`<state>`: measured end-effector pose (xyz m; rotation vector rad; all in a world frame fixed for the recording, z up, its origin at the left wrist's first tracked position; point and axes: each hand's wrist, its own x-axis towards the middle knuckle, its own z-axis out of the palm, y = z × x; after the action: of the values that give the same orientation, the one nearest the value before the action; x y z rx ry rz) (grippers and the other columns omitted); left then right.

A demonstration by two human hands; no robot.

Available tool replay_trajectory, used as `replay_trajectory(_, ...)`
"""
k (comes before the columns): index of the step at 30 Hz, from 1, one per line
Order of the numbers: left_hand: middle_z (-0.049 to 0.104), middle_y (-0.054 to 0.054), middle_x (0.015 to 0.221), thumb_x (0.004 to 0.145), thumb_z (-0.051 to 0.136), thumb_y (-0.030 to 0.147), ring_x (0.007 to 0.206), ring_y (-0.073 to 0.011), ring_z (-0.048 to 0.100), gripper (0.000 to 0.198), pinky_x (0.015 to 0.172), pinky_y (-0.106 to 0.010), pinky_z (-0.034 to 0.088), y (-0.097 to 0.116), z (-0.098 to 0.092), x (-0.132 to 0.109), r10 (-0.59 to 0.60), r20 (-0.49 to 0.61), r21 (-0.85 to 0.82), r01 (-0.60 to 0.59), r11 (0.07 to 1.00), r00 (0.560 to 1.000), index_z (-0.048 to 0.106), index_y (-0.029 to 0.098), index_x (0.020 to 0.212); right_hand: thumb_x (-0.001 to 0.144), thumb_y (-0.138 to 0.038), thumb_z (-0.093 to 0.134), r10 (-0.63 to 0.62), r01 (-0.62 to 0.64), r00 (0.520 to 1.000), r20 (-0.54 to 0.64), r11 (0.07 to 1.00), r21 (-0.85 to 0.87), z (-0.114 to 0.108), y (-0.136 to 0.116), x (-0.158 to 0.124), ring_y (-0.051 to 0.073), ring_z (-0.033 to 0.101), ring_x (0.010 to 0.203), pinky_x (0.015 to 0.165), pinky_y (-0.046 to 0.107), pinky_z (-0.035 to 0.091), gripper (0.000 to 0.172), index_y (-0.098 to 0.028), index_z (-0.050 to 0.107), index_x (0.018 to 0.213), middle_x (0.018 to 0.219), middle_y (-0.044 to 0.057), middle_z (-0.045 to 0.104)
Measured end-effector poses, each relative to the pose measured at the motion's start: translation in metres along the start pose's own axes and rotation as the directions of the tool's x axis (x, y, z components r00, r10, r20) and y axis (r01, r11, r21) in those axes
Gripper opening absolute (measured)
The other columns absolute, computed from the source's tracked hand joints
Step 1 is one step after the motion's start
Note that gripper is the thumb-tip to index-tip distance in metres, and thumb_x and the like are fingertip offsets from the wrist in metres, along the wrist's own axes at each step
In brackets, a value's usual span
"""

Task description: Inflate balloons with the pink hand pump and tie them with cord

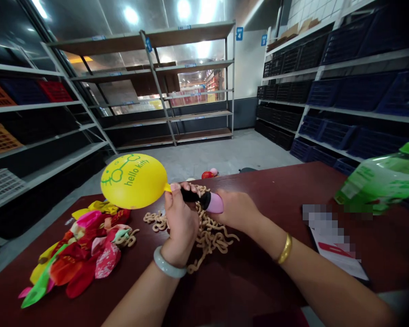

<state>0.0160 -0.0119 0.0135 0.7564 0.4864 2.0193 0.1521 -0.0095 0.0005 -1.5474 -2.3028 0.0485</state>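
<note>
A yellow balloon with green "hello kitty" print is swollen with air and points left. My left hand is closed around its neck, where it meets the black end of a hand pump. The pump's pink part is gripped by my right hand, whose fingertips are mostly hidden. Beneath and behind my hands lies a loose pile of tan, curly strands. To the left, a heap of limp, uninflated balloons in several colours rests on the dark red table.
A green-capped bottle stands tilted-looking at the right, near a flat item with a white and red face. Red and pink round things show past the table's far edge. Metal shelves and crates surround the room.
</note>
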Motion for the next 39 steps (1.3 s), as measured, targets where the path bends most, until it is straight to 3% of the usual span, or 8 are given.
replay_trajectory(8,0.050,0.004,0.066,0.081,0.064,0.027,0.060,-0.0122,0.053,0.022,0.060,-0.028,0.046,0.032,-0.046,0.064,0.137,-0.153,0.041,-0.133,0.990,0.979,0.043,0.021,0.079,0.083,-0.061,0.051,0.003,0.004,0.999,0.047,0.989,-0.148,0.005,0.026,0.014,0.026,0.067,0.084,0.068,0.032,0.043,0.043,-0.021,0.055,0.101,0.093,0.008,0.070)
replay_trajectory(11,0.051,0.003,0.067,0.084,0.059,0.027,0.059,-0.0126,0.053,0.019,0.060,-0.029,0.046,0.031,-0.056,0.072,0.141,-0.196,0.032,-0.137,0.990,0.971,0.042,0.021,0.078,0.082,-0.059,0.052,0.004,0.000,1.000,0.018,0.982,-0.190,0.005,0.039,0.016,0.027,0.067,0.084,0.067,0.032,0.043,0.042,-0.021,0.055,0.100,0.094,0.009,0.070)
replay_trajectory(15,0.051,0.004,0.069,0.083,0.061,0.027,0.061,-0.0123,0.054,0.021,0.063,-0.030,0.047,0.011,-0.049,0.059,0.136,-0.216,0.039,-0.130,0.991,0.967,0.041,0.021,0.080,0.080,-0.050,0.057,0.002,-0.005,1.000,-0.015,0.974,-0.229,0.002,0.047,0.016,0.027,0.066,0.083,0.065,0.032,0.042,0.038,-0.019,0.055,0.103,0.095,0.010,0.070)
replay_trajectory(20,0.054,0.003,0.072,0.084,0.062,0.030,0.066,-0.0120,0.056,0.022,0.071,-0.031,0.048,-0.017,-0.023,0.022,0.068,-0.162,0.021,-0.066,0.998,0.984,0.043,0.020,0.081,0.080,-0.049,0.058,-0.045,0.032,0.998,-0.054,0.977,-0.211,-0.003,0.031,0.009,0.026,0.066,0.079,0.063,0.032,0.041,0.035,-0.020,0.054,0.098,0.091,0.009,0.069)
replay_trajectory(26,0.054,0.001,0.074,0.089,0.057,0.028,0.067,-0.0113,0.056,0.016,0.072,-0.030,0.049,-0.019,0.000,-0.005,0.028,-0.024,0.025,-0.027,0.999,0.999,0.047,0.019,0.081,0.081,-0.049,0.058,-0.036,0.024,0.995,-0.089,0.991,-0.134,-0.004,0.010,0.001,0.024,0.065,0.077,0.064,0.032,0.041,0.036,-0.020,0.051,0.100,0.091,0.008,0.068)
replay_trajectory(31,0.053,0.001,0.075,0.087,0.061,0.028,0.070,-0.0125,0.056,0.018,0.071,-0.030,0.049,-0.008,-0.007,0.007,0.034,0.000,0.048,-0.034,0.998,0.999,0.046,0.019,0.082,0.083,-0.054,0.055,-0.017,0.012,0.999,-0.051,0.996,-0.084,0.002,0.008,0.003,0.024,0.066,0.079,0.065,0.032,0.042,0.038,-0.020,0.052,0.100,0.092,0.008,0.069)
replay_trajectory(39,0.049,0.004,0.068,0.082,0.062,0.026,0.061,-0.0123,0.053,0.019,0.061,-0.028,0.046,0.031,-0.045,0.065,0.134,-0.125,0.088,-0.124,0.988,0.983,0.044,0.021,0.080,0.083,-0.058,0.051,-0.013,0.012,1.000,-0.008,0.993,-0.118,0.008,0.023,0.011,0.026,0.067,0.080,0.063,0.031,0.040,0.039,-0.021,0.054,0.098,0.090,0.007,0.070)
